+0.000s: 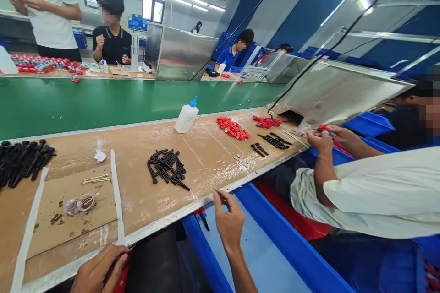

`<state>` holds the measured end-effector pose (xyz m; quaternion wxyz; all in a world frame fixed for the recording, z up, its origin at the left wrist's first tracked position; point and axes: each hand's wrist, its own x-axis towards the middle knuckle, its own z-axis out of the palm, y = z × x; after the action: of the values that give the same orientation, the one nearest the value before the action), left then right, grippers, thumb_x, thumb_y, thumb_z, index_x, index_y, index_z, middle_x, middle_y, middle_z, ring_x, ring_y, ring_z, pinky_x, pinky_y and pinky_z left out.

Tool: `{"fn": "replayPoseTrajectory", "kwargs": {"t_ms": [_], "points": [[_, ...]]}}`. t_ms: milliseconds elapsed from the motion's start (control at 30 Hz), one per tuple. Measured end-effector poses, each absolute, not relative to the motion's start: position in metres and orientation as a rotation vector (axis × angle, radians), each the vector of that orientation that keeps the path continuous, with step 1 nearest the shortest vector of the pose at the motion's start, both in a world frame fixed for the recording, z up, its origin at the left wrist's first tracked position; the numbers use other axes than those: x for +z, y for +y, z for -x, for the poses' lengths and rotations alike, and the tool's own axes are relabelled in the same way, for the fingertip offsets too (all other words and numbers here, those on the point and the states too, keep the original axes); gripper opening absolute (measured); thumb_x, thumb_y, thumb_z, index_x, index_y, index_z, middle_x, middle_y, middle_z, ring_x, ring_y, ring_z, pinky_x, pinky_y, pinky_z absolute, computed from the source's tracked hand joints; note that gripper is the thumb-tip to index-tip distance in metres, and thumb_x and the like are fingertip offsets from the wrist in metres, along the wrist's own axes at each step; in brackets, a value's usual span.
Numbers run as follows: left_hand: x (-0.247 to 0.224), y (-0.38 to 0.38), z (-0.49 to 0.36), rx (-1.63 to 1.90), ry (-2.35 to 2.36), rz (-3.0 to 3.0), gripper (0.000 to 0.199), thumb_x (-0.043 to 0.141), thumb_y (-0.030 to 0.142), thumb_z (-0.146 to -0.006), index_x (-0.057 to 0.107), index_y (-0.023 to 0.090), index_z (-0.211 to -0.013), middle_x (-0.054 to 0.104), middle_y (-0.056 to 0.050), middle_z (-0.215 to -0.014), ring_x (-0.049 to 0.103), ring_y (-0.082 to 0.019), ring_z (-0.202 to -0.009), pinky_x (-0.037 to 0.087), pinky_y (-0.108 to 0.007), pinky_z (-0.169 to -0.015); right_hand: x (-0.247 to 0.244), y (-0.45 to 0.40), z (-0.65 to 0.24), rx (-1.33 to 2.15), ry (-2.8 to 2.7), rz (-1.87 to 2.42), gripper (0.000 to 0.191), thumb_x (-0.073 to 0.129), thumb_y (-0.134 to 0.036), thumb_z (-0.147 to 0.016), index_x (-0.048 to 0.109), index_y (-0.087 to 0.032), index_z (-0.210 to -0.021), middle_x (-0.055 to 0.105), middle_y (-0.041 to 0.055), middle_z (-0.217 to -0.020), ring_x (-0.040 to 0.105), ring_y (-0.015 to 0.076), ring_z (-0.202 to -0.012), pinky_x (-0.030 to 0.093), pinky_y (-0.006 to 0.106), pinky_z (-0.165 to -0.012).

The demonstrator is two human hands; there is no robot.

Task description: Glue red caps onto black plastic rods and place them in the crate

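Observation:
My left hand (99,269) is at the front edge of the table, fingers closed. A small dark tip shows at its fingertips, too little to name. Beneath it is a patch of red, partly hidden. My right hand (229,222) hovers over a blue bin (275,249), thumb and forefinger curved with a gap between them and nothing visible in it. A black part with red and blue ends (202,219) lies in the bin's near left corner. On the table, a loose pile of black stick-like parts (167,167) lies beyond both hands.
Cardboard (72,233) holds small round cups (85,202) and cotton swabs (96,178). More black parts (24,160) are heaped left. A blue-capped bottle (186,118) stands near the green belt (137,100). Red parts (233,128) lie right, beside a co-worker's hands (323,139).

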<state>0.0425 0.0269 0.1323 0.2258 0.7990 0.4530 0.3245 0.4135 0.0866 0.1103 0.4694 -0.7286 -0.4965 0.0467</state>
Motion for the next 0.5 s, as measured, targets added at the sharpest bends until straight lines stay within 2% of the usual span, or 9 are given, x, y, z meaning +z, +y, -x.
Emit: {"fn": "replayPoseTrajectory", "kwargs": {"t_ms": [100,200,300,400,500], "points": [[0.133,0.023,-0.048,0.919,1.242,-2.135,0.023,0.063,0.025,-0.087,0.062,0.033,-0.109,0.074,0.003,-0.096,0.072,-0.015,-0.084,0.053,-0.015,-0.076,0.134,0.103,-0.380,0.232,-1.468,1.669,0.029,0.066,-0.046,-0.083,0.073,-0.024,-0.100,0.071,0.0079,-0.100,0.063,0.0244,-0.095,0.048,0.039,-0.091],[0.133,0.018,-0.052,0.919,1.298,-1.969,0.016,0.059,0.029,-0.090,0.065,0.032,-0.104,0.072,0.000,-0.093,0.070,-0.016,-0.080,0.053,-0.019,-0.074,0.142,0.113,-0.365,0.299,-1.560,1.623,0.030,0.061,-0.049,-0.086,0.075,-0.025,-0.097,0.072,0.0079,-0.096,0.063,0.0256,-0.095,0.048,0.042,-0.092],[0.137,0.014,-0.058,0.966,1.337,-1.762,0.016,0.054,0.034,-0.092,0.067,0.030,-0.102,0.070,-0.003,-0.093,0.067,-0.018,-0.081,0.052,-0.023,-0.075,0.146,0.106,-0.362,0.303,-1.517,1.632,0.040,0.053,-0.054,-0.088,0.074,-0.021,-0.096,0.072,0.0121,-0.101,0.063,0.0288,-0.099,0.045,0.046,-0.095],[0.149,0.012,-0.063,1.034,1.287,-1.588,0.024,0.047,0.033,-0.096,0.067,0.030,-0.108,0.069,-0.003,-0.097,0.065,-0.017,-0.088,0.049,-0.023,-0.082,0.153,0.086,-0.345,0.521,-1.427,1.645,0.043,0.055,-0.055,-0.087,0.074,-0.018,-0.096,0.074,0.0118,-0.091,0.067,0.0287,-0.088,0.051,0.041,-0.082],[0.166,0.012,-0.067,1.096,1.223,-1.411,0.033,0.041,0.033,-0.098,0.061,0.031,-0.123,0.068,-0.003,-0.114,0.059,-0.018,-0.111,0.041,-0.026,-0.100,0.161,0.062,-0.302,1.109,-1.393,1.505,0.038,0.061,-0.054,-0.084,0.076,-0.018,-0.082,0.070,0.0062,-0.070,0.064,0.0227,-0.069,0.051,0.031,-0.066]]}}
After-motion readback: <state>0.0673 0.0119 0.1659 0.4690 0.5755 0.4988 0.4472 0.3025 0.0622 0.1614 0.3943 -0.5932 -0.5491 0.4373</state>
